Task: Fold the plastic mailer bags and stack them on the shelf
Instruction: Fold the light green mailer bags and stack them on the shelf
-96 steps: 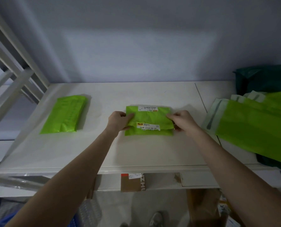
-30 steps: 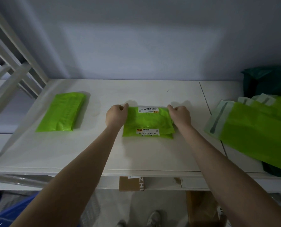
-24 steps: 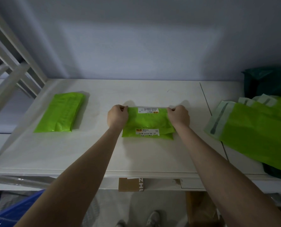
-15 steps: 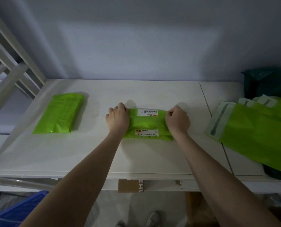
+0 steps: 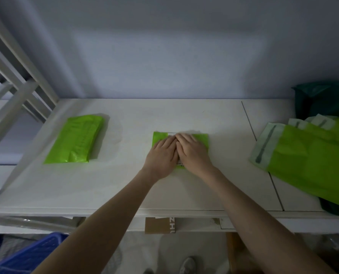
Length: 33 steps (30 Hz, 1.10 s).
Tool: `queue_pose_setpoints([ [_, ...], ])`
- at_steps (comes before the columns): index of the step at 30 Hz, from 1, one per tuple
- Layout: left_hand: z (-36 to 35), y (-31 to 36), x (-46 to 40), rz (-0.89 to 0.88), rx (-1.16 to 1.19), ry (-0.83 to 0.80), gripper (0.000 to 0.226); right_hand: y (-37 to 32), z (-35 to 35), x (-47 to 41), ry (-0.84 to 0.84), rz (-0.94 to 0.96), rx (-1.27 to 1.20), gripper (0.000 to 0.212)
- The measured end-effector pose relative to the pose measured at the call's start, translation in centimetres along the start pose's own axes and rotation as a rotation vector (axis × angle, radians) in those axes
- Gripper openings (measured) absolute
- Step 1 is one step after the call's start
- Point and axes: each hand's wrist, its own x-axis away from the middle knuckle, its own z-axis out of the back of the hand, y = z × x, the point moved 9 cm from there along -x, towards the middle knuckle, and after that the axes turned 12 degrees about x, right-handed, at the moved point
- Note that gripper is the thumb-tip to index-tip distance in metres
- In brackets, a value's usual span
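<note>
Green plastic is under both my palms. My left hand (image 5: 161,153) and my right hand (image 5: 192,151) lie flat with straight fingers, side by side and touching, on the folded mailer bag (image 5: 203,139) in the middle of the white shelf (image 5: 125,186). They grip nothing, they only press down. Only the bag's far corners and a bit of its near edge show around my hands.

I think this step is to flatten the fold so that trapped air goes out. To do it well I should push from the centre of this bag toward its side edges, keeping the layers lined up, because the slippery film can spring open.

Well to the left of this bag lies the finished stack (image 5: 77,139) of folded bags, where this one should go. To the right of it, unfolded mailers (image 5: 313,155) wait, partly over the shelf edge.
</note>
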Motion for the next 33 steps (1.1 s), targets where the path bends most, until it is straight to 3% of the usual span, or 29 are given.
queue_pose_setpoints([
  [5, 0.1, 0.3, -0.1, 0.011, -0.037, -0.045, 0.081, 0.6, -1.0, 0.0, -0.049, -0.003, 0.032, 0.057],
  [10, 0.5, -0.3, -0.5, 0.123, 0.069, -0.080, 0.053, 0.4, -0.7, -0.2, -0.069, 0.034, 0.046, 0.068],
  [14, 0.8, -0.4, -1.2, 0.136, 0.020, -0.127, 0.054, 1.4, -0.7, -0.7, -0.128, -0.027, 0.125, 0.049],
  [20, 0.6, -1.3, -0.9, 0.170, -0.046, -0.182, 0.056, 1.7, -0.9, -0.3, -0.158, -0.050, 0.140, 0.044],
  [33, 1.0, -2.5, -0.1, 0.234, 0.022, -0.081, 0.078, 5.0, -1.4, 1.8, -0.247, -0.200, 0.166, 0.069],
])
